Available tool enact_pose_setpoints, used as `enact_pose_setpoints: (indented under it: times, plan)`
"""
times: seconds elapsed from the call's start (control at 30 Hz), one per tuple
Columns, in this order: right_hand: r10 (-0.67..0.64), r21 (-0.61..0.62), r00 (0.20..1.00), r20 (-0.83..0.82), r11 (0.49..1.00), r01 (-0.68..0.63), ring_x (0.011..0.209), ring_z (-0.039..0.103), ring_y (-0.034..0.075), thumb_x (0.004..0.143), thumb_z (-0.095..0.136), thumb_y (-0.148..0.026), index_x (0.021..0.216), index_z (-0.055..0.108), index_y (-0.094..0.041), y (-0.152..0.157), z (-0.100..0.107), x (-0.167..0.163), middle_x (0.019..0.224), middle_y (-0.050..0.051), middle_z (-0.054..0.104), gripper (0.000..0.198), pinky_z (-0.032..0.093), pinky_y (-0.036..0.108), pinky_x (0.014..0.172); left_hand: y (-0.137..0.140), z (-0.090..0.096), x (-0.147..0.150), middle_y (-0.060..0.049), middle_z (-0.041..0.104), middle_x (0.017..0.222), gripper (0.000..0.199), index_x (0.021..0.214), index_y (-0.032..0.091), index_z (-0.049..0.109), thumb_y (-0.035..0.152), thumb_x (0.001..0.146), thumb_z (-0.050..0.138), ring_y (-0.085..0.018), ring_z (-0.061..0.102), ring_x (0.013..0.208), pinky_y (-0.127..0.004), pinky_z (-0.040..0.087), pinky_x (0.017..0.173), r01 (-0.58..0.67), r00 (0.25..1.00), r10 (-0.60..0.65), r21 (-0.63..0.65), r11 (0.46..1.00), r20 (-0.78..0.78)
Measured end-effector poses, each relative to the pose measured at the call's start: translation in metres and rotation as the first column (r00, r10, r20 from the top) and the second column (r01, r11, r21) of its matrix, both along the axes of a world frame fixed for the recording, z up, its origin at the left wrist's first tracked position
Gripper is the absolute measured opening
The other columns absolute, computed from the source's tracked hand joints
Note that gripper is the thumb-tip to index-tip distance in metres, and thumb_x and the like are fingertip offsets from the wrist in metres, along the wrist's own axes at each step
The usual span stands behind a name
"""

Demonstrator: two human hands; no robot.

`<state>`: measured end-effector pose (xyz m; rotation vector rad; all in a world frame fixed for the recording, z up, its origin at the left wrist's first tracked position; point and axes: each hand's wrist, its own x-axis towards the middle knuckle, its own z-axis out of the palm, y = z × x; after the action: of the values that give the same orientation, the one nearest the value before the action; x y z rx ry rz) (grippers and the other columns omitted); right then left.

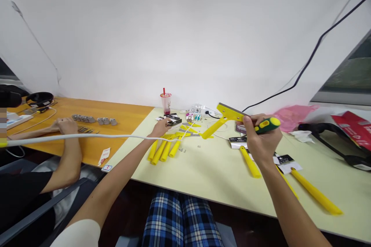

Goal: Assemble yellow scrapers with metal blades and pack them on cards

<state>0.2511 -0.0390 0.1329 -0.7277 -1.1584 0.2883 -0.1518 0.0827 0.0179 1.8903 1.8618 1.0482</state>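
Observation:
My right hand [262, 144] is raised above the table, closed around a yellow scraper [231, 113] and a screwdriver [271, 125] with a green and yellow handle. The scraper's wide head points up and left, its handle hanging down to the left. My left hand [160, 129] reaches to the back of the table, its fingertips pinched at the edge of a black packet [174, 123]. Beneath and beside it lie several yellow scraper handles [159, 153] and loose yellow head pieces [193, 124]. Small screws [181, 150] are scattered in front of them.
Scrapers with black-and-white covers [315, 192] lie at right. Behind are a drink cup [166, 104], a power strip [199, 110], a pink bag [295, 117] and a black headset [327, 142]. A white cable [110, 136] crosses the view. A co-worker's hands [67, 126] rest at the orange table.

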Motion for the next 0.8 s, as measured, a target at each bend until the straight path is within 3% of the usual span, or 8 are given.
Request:
enact_pose_setpoints:
  times: [0.17,0.33,0.37,0.43,0.5,0.63,0.7,0.8]
  plan:
    - [-0.075,0.256,0.982,0.176,0.966,0.028,0.08,0.076,0.021,0.096,0.086,-0.044,0.082,0.05,-0.026,-0.037,0.019,-0.012,0.088,0.001,0.068,0.043,0.069,0.038,0.071,-0.041,0.025,-0.003,-0.006,0.076,0.086,0.02,0.091,0.023,0.075,0.035,0.08,0.087,-0.028,0.073,0.093,-0.042,0.06,0.094,-0.045,0.97,0.007,0.152,0.987,0.241]
    - [-0.104,0.325,0.985,0.139,0.944,0.054,0.079,0.076,0.021,0.096,0.087,-0.043,0.082,0.05,-0.026,-0.069,0.035,-0.006,0.085,0.0,0.065,0.043,0.07,0.037,0.069,-0.092,0.05,-0.004,-0.006,0.074,0.1,0.035,0.101,0.023,0.063,0.056,0.097,0.074,-0.023,0.074,0.093,-0.042,0.068,0.086,-0.121,0.831,-0.044,0.256,0.959,0.555]
    - [-0.1,0.323,0.988,0.117,0.945,0.058,0.079,0.076,0.02,0.095,0.088,-0.044,0.081,0.05,-0.026,-0.073,0.038,-0.004,0.085,0.0,0.065,0.044,0.071,0.038,0.069,-0.102,0.054,-0.002,-0.005,0.073,0.1,0.036,0.105,0.024,0.06,0.057,0.1,0.072,-0.021,0.074,0.09,-0.042,0.069,0.085,-0.114,0.757,-0.08,0.252,0.961,0.649]
    - [-0.095,0.319,0.993,0.069,0.945,0.069,0.078,0.075,0.02,0.094,0.089,-0.046,0.081,0.049,-0.026,-0.081,0.043,0.0,0.085,-0.001,0.064,0.046,0.072,0.04,0.07,-0.122,0.062,0.004,-0.002,0.073,0.098,0.034,0.107,0.025,0.058,0.051,0.099,0.079,-0.019,0.076,0.087,-0.044,0.071,0.086,-0.06,0.482,-0.163,0.218,0.974,0.861]
    - [-0.1,0.318,0.995,0.02,0.944,0.089,0.076,0.075,0.02,0.092,0.09,-0.047,0.08,0.049,-0.026,-0.087,0.048,0.004,0.083,-0.002,0.061,0.048,0.073,0.042,0.072,-0.137,0.072,0.014,-0.002,0.076,0.099,0.027,0.107,0.024,0.06,0.04,0.1,0.08,-0.018,0.079,0.088,-0.041,0.072,0.086,0.008,0.25,-0.194,0.198,0.98,0.949]
    - [-0.123,0.308,0.99,-0.063,0.942,0.136,0.073,0.076,0.02,0.09,0.091,-0.052,0.078,0.046,-0.026,-0.092,0.055,0.014,0.081,-0.004,0.058,0.054,0.075,0.044,0.077,-0.151,0.094,0.034,-0.005,0.08,0.099,0.008,0.103,0.019,0.068,0.024,0.105,0.074,-0.015,0.08,0.085,-0.029,0.071,0.083,0.077,0.029,-0.176,0.174,0.982,0.984]
    - [-0.132,0.308,0.986,-0.1,0.938,0.157,0.072,0.077,0.021,0.088,0.092,-0.054,0.077,0.045,-0.026,-0.092,0.058,0.02,0.08,-0.004,0.059,0.056,0.075,0.045,0.079,-0.152,0.102,0.044,-0.006,0.081,0.103,0.007,0.104,0.018,0.07,0.022,0.105,0.074,-0.014,0.08,0.086,-0.026,0.071,0.085,0.102,-0.003,-0.21,0.209,0.973,0.978]
    - [-0.123,0.294,0.978,-0.167,0.941,0.169,0.073,0.079,0.021,0.086,0.094,-0.055,0.078,0.046,-0.025,-0.09,0.06,0.027,0.081,-0.004,0.06,0.057,0.076,0.044,0.08,-0.151,0.108,0.058,-0.003,0.08,0.116,0.023,0.116,0.023,0.07,0.024,0.098,0.084,-0.013,0.079,0.095,-0.027,0.07,0.092,0.137,0.096,-0.35,0.336,0.932,0.932]
